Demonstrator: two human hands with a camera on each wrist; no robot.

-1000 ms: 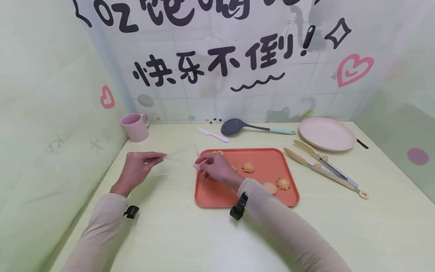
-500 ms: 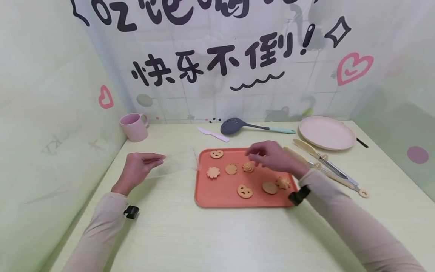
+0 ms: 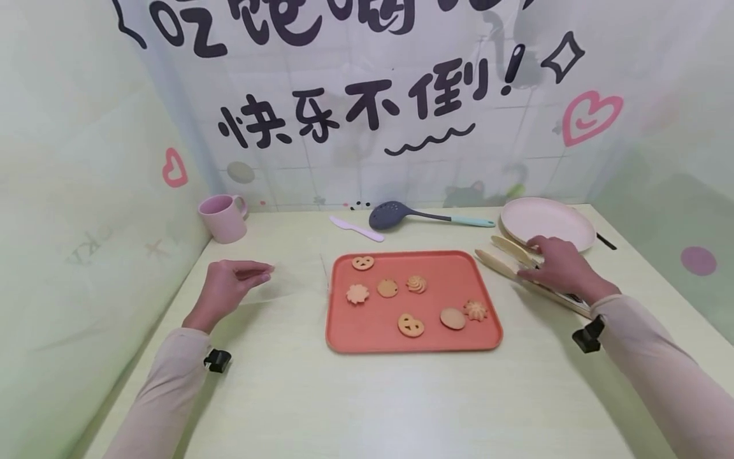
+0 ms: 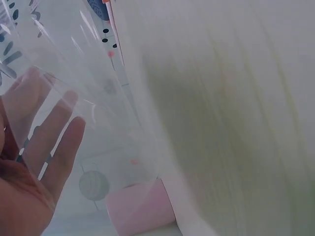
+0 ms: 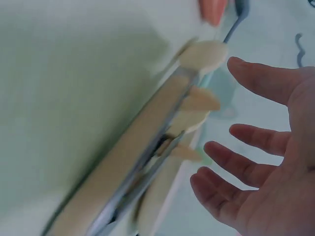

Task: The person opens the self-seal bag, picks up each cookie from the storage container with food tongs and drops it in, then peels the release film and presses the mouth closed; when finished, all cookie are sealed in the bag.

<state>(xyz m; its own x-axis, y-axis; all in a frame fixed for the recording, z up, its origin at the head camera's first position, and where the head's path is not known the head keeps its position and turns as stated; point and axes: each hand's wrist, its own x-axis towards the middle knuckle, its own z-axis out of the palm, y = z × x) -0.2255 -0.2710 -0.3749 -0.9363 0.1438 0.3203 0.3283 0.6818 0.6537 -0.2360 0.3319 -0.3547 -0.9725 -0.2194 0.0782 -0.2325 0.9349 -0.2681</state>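
My left hand [image 3: 226, 287] is held above the left of the table, pinching the edge of a clear plastic bag [image 4: 83, 44]. The bag spreads rightward in the head view, almost invisible against the tabletop. My right hand [image 3: 564, 271] is over the tongs [image 3: 497, 262] at the right, its fingers spread and slightly bent. In the right wrist view the fingertips [image 5: 238, 61] stand beside the wooden-tipped tongs, with no grip on them visible. Between the hands lies an orange tray [image 3: 367, 335] with several cookies, among them a pretzel-shaped one [image 3: 411, 326] and a swirled one [image 3: 417, 284].
A pink mug [image 3: 223, 220] stands at the back left. Along the back lie a lilac knife [image 3: 357, 228] and a slotted spoon [image 3: 388, 215] with a mint handle. A pale pink plate [image 3: 547, 220] sits at the back right, with a black handle [image 3: 606, 241] beside it.
My right hand has left the bag's edge at the left of the tray and swept right across the tray to the tongs. The left hand has stayed nearly still with the bag.
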